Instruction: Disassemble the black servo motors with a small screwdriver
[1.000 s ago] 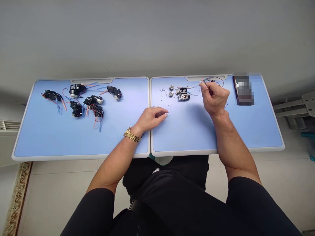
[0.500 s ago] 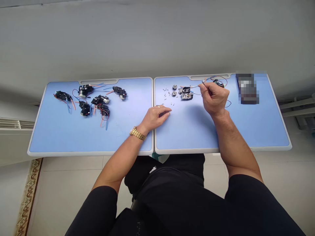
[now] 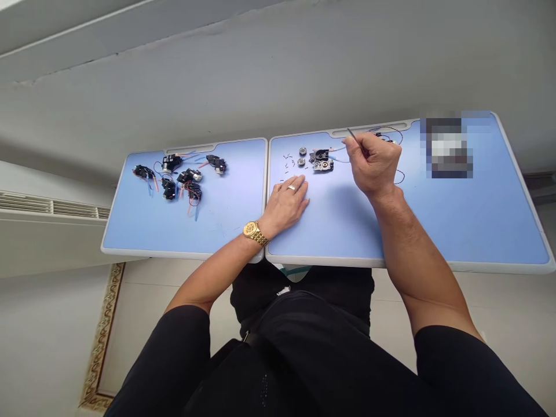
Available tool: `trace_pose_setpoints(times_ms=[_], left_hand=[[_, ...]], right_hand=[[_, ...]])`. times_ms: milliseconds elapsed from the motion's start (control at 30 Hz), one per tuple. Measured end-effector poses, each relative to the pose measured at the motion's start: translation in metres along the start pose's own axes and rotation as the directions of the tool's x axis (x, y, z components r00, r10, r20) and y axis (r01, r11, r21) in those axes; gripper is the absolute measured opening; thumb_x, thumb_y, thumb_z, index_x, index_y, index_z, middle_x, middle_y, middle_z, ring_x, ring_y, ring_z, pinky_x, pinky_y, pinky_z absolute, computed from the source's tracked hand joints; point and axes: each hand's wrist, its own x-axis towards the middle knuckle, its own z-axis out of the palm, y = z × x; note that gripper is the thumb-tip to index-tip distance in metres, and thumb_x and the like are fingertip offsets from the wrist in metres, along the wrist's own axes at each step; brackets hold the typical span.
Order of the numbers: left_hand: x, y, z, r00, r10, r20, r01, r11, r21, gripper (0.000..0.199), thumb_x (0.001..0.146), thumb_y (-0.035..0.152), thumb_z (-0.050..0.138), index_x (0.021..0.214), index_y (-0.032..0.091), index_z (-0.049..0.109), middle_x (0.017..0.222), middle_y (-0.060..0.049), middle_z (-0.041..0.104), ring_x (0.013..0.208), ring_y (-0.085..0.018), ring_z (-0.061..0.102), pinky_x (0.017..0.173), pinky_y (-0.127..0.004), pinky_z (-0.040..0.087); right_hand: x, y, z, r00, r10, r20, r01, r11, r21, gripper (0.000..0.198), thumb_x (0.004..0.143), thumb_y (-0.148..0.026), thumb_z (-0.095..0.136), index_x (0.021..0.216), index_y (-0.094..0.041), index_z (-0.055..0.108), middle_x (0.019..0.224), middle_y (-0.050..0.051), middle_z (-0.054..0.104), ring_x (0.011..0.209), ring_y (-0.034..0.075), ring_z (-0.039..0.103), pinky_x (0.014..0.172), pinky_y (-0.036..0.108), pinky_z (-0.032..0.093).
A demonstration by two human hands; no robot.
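Observation:
My left hand (image 3: 286, 202) lies palm down on the blue table with its fingers stretched out, just below several tiny screws (image 3: 287, 156). A thin grey metal tool (image 3: 351, 134) sticks out of my closed right hand (image 3: 376, 165), its tip pointing up and left. The rest of that tool is hidden in the fist. Left of this hand lie an opened black housing half (image 3: 321, 154) and a silver-faced mechanism half (image 3: 323, 166), with blue and pink strips running from them. Two round metal parts, an upper one (image 3: 303, 152) and a lower one (image 3: 301, 162), sit beside the screws.
Several black motor units (image 3: 190, 175) with red wires and coloured strips lie on the left table (image 3: 143, 231). Behind my right hand are more wires (image 3: 398, 134), partly covered. A pixelated dark object (image 3: 447, 147) rests at the far right. A wall (image 3: 269, 75) stands behind the tables.
My left hand has gone from loosely bent fingers to lying flatter on the table. My right hand keeps hold of the tool. The view has tilted and shifted.

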Motion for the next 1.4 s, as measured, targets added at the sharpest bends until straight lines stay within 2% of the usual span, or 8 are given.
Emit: trace_pose_setpoints(times_ms=[200, 267, 367, 567, 700, 833, 1100, 1400], left_hand=[[0.008, -0.02, 0.003, 0.998, -0.057, -0.019, 0.057, 0.998, -0.005, 0.056, 0.115, 0.035, 0.048, 0.166, 0.011, 0.054, 0.178, -0.023, 0.049, 0.169, -0.04, 0.043, 0.137, -0.059, 0.04], [0.009, -0.028, 0.003, 0.998, -0.051, -0.022, 0.051, 0.999, -0.018, 0.057, 0.116, 0.036, 0.046, 0.165, 0.009, 0.054, 0.178, -0.024, 0.049, 0.17, -0.039, 0.043, 0.138, -0.059, 0.039], [0.008, -0.035, 0.003, 0.999, -0.018, -0.039, 0.016, 0.998, -0.061, 0.056, 0.117, 0.038, 0.045, 0.166, 0.012, 0.054, 0.178, -0.023, 0.05, 0.172, -0.037, 0.041, 0.138, -0.059, 0.04], [0.013, -0.024, 0.0, 0.999, 0.003, -0.045, -0.003, 1.0, -0.009, 0.051, 0.115, 0.039, 0.05, 0.163, 0.022, 0.059, 0.182, -0.018, 0.047, 0.175, -0.04, 0.035, 0.138, -0.065, 0.033], [0.031, -0.012, 0.001, 0.993, -0.082, -0.08, 0.086, 0.995, 0.042, 0.058, 0.11, 0.041, 0.06, 0.167, 0.027, 0.056, 0.188, -0.015, 0.034, 0.178, -0.044, 0.023, 0.139, -0.071, 0.027], [0.042, -0.008, 0.004, 0.987, -0.145, -0.064, 0.15, 0.986, 0.067, 0.059, 0.111, 0.045, 0.059, 0.167, 0.025, 0.056, 0.19, -0.015, 0.03, 0.179, -0.045, 0.02, 0.139, -0.073, 0.025], [0.024, -0.022, 0.002, 0.987, -0.141, -0.075, 0.145, 0.988, 0.05, 0.058, 0.112, 0.051, 0.059, 0.164, 0.027, 0.059, 0.189, -0.016, 0.032, 0.177, -0.047, 0.023, 0.139, -0.076, 0.023], [0.018, -0.033, -0.002, 0.978, -0.208, 0.014, 0.206, 0.973, 0.103, 0.069, 0.114, 0.059, 0.054, 0.176, 0.03, 0.048, 0.192, -0.014, 0.023, 0.178, -0.048, 0.017, 0.139, -0.076, 0.022]], right_hand=[[0.003, 0.002, -0.001, 1.0, 0.029, -0.008, -0.029, 0.999, 0.022, 0.062, 0.114, -0.071, 0.039, 0.082, -0.027, 0.069, 0.067, 0.001, 0.052, 0.063, 0.018, 0.049, 0.067, 0.038, 0.045], [0.003, 0.002, -0.001, 0.999, 0.034, -0.006, -0.034, 0.999, 0.033, 0.062, 0.114, -0.072, 0.039, 0.081, -0.027, 0.068, 0.067, 0.001, 0.052, 0.063, 0.018, 0.048, 0.067, 0.037, 0.045], [0.003, 0.002, 0.0, 0.999, 0.039, 0.009, -0.04, 0.999, 0.034, 0.065, 0.114, -0.074, 0.038, 0.081, -0.027, 0.068, 0.067, 0.001, 0.051, 0.063, 0.018, 0.048, 0.067, 0.037, 0.045], [0.003, 0.004, 0.001, 1.0, 0.028, 0.003, -0.028, 0.999, -0.024, 0.072, 0.113, -0.08, 0.029, 0.084, -0.027, 0.069, 0.067, 0.002, 0.053, 0.063, 0.018, 0.051, 0.066, 0.036, 0.046], [0.005, 0.002, 0.0, 1.0, 0.014, 0.007, -0.014, 0.999, -0.029, 0.069, 0.115, -0.075, 0.03, 0.084, -0.027, 0.069, 0.067, 0.001, 0.053, 0.063, 0.017, 0.052, 0.066, 0.035, 0.046], [0.006, 0.001, -0.003, 1.0, 0.023, 0.013, -0.023, 1.0, -0.012, 0.063, 0.115, -0.07, 0.036, 0.084, -0.026, 0.07, 0.066, 0.002, 0.054, 0.062, 0.018, 0.052, 0.068, 0.036, 0.047], [0.005, 0.003, -0.001, 0.997, 0.035, 0.063, -0.033, 0.999, -0.035, 0.054, 0.116, -0.061, 0.041, 0.09, -0.027, 0.075, 0.07, 0.003, 0.061, 0.07, 0.021, 0.06, 0.073, 0.038, 0.049], [0.002, 0.009, 0.011, 0.999, -0.029, 0.017, 0.028, 0.997, 0.067, 0.042, 0.111, -0.053, 0.056, 0.081, -0.026, 0.07, 0.062, -0.001, 0.052, 0.061, 0.017, 0.048, 0.067, 0.037, 0.042]])
